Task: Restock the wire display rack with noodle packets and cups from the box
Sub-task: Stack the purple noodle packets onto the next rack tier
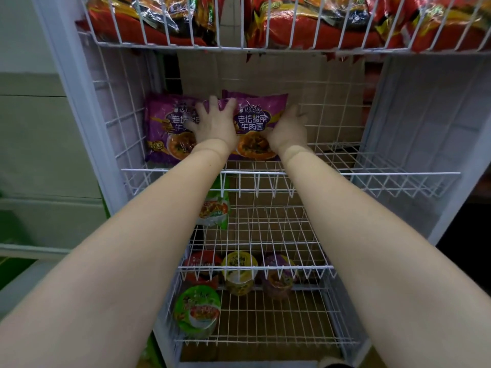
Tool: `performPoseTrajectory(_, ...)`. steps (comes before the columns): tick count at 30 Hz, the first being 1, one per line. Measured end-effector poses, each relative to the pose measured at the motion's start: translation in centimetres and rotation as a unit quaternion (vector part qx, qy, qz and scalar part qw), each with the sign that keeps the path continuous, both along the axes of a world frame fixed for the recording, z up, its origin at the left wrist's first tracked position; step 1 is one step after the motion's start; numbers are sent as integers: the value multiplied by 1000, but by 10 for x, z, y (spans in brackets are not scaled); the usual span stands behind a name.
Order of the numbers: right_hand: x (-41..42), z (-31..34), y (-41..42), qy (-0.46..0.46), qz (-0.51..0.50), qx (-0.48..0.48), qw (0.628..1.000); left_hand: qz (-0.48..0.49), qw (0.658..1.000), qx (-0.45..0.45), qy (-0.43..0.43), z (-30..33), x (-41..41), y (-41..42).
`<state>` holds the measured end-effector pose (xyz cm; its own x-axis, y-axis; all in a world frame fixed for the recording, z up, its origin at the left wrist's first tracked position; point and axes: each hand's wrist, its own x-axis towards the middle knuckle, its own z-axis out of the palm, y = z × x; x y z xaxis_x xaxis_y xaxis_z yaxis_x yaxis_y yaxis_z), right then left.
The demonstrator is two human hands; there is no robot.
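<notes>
On the middle shelf (372, 173) of the white wire rack, two purple noodle packets stand upright against the back. My left hand (215, 123) lies flat with spread fingers across the seam between the left packet (162, 123) and the right packet (256, 120), pressing on them. Over at the right packet's right edge, my right hand (288, 128) grips it, thumb on the front; its fingertips are blurred.
Red noodle packets (318, 27) fill the top basket. A green packet (215, 208) sits on the shelf below. The bottom shelf holds a green cup (198, 309), a yellow cup (239, 272), a purple cup (277, 277) and a red cup (203, 264). Brown cardboard (265, 73) stands behind the rack.
</notes>
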<state>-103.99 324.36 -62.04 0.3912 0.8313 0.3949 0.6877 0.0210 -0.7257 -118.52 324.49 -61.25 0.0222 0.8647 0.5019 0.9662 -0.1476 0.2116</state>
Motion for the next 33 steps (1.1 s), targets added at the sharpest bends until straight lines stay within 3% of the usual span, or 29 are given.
performPoseTrajectory(3,-3,1,-6,-89,29,16,996,-5,1000,-15,22,0,-2,-3)
performPoseTrajectory(7,-10,-1,-14,-234,116,-46,964,4,999,-27,35,1,-9,-5)
performPoseTrajectory(9,-12,0,-16,-252,121,-53,959,-12,999,-32,34,5,-23,-2)
performPoseTrajectory(13,-20,6,-20,-301,127,-36,945,-46,992,-5,117,11,-73,11)
performPoseTrajectory(15,-25,7,-20,-330,119,-13,936,-70,992,-19,105,7,-97,18)
performPoseTrajectory(19,-26,7,-19,-366,92,2,926,-93,991,-39,87,-3,-108,25)
performPoseTrajectory(25,-26,10,-19,-371,81,5,925,-102,985,-18,137,-2,-96,30)
performPoseTrajectory(33,-50,31,2,-384,81,-140,909,-108,982,16,152,0,-95,34)
